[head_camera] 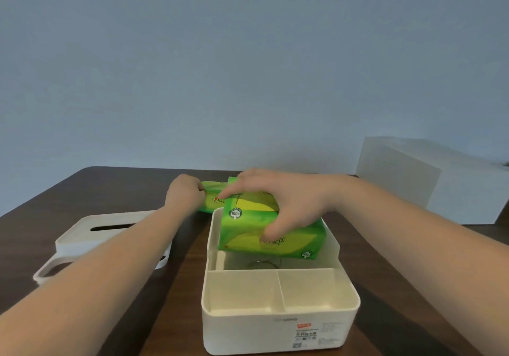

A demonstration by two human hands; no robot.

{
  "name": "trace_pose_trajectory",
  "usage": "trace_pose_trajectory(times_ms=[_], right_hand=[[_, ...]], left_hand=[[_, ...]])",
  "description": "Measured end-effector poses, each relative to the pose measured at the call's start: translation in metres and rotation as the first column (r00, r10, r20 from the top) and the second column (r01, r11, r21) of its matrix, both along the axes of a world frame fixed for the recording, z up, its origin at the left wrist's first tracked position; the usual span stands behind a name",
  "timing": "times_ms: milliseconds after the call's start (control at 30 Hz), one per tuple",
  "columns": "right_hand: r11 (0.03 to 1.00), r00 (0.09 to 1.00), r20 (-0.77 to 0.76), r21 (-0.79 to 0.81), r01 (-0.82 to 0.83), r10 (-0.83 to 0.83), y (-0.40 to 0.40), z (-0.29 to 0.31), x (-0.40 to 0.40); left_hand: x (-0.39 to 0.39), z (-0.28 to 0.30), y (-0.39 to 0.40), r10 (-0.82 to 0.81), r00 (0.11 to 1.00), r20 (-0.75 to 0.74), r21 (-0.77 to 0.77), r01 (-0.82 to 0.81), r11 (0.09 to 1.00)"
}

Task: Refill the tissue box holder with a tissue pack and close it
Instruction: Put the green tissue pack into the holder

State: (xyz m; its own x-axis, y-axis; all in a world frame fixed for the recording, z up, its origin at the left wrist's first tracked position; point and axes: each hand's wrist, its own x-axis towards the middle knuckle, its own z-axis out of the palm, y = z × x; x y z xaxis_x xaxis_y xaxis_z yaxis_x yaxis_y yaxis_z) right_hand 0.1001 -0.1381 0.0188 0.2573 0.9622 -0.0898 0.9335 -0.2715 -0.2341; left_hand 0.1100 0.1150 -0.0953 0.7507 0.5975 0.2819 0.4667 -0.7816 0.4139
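Observation:
A cream tissue box holder (pixel 278 328) stands open on the dark wooden table, with two small front compartments and a large rear one. My right hand (pixel 286 204) grips a green tissue pack (pixel 248 234) tilted over the rear compartment, its lower edge inside the rim. Behind it lies a second green tissue pack (pixel 212 201), and my left hand (pixel 184 193) is closed on its left end. The holder's cream lid (pixel 82 234), with a slot and a loop handle, lies on the table to the left, partly hidden by my left forearm.
A large white box (pixel 429 179) sits at the back right of the table. The wooden table (pixel 124 190) reaches a grey wall behind. A wire spring shows on the floor of the holder's rear compartment.

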Motion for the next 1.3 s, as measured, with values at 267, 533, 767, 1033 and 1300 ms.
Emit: trace_pose_trajectory(times_ms=[267, 533, 767, 1033, 1300], right_hand=[[0.987, 0.996, 0.058, -0.155, -0.052, 0.062, 0.002, -0.019, -0.005], [0.996, 0.999, 0.045, -0.088, 0.024, -0.020, 0.009, -0.014, -0.016], [0.960, 0.982, -0.043, 0.209, 0.187, -0.182, 0.049, -0.004, -0.044], [0.925, 0.941, -0.085, 0.176, 0.337, -0.326, 0.126, -0.025, -0.061], [0.873, 0.869, -0.118, -0.157, 0.461, -0.480, 0.189, -0.059, -0.065]], left_hand=[[-0.007, -0.004, -0.006, -0.039, 0.998, -0.054, -0.070, 0.035, 0.997], [-0.053, 0.021, 0.003, -0.031, 0.999, -0.027, -0.032, 0.030, 0.999], [-0.129, 0.030, 0.038, 0.114, 0.991, -0.062, -0.047, -0.117, 0.992], [-0.189, 0.007, 0.080, 0.262, 0.954, -0.142, -0.176, -0.285, 0.942], [-0.195, -0.014, 0.086, 0.262, 0.959, -0.103, -0.341, -0.282, 0.897]])
